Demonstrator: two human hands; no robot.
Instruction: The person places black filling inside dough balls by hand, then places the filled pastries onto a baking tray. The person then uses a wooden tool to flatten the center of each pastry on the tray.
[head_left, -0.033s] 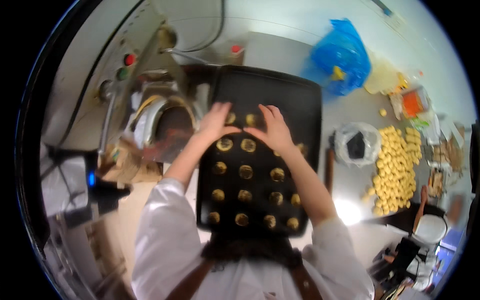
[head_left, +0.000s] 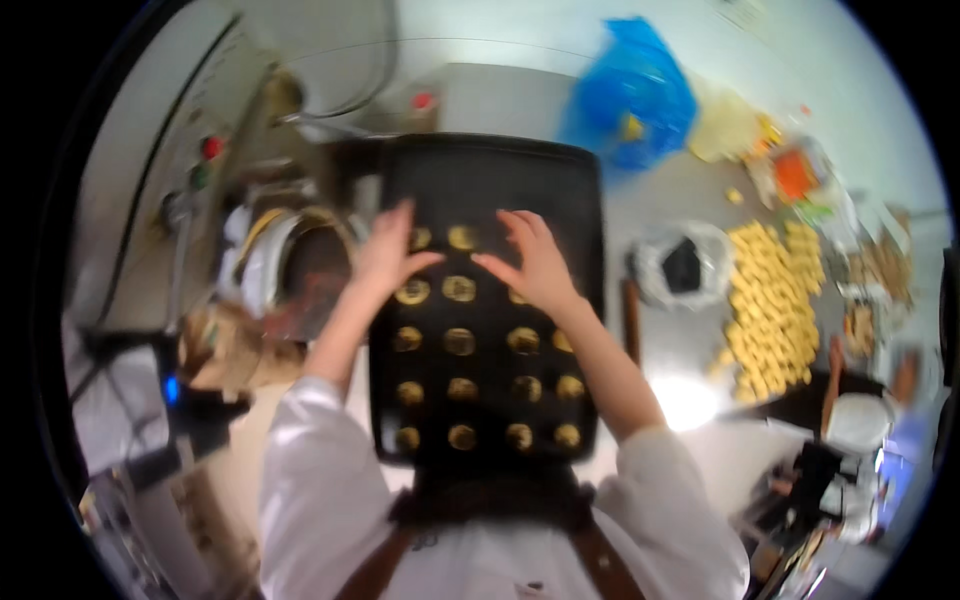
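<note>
A large black baking tray (head_left: 490, 175) lies before me, bearing rows of flat round yellowish dough pieces (head_left: 459, 289). Over its far left part is my left hand (head_left: 385, 255), slightly blurred, with thumb and fingers apart. A small dough round (head_left: 420, 238) lies right beside its fingers. My right hand (head_left: 540, 265) hovers over the middle of the tray, fingers spread and thumb pointing left. Between the two hands sits another dough round (head_left: 462, 238). I see nothing held in either hand. My right forearm partly covers some rounds.
To the right are a clear plastic bag (head_left: 715, 265) with something dark inside, a brown rod (head_left: 632, 320) and a heap of yellow dough balls (head_left: 770, 310). A blue bag (head_left: 640, 100) stands behind. Left are a round metal-rimmed opening (head_left: 290, 260) and a red button (head_left: 211, 148).
My hands have moved farther apart, widening the gap around the far dough round. The whole scene has shifted left in the view.
</note>
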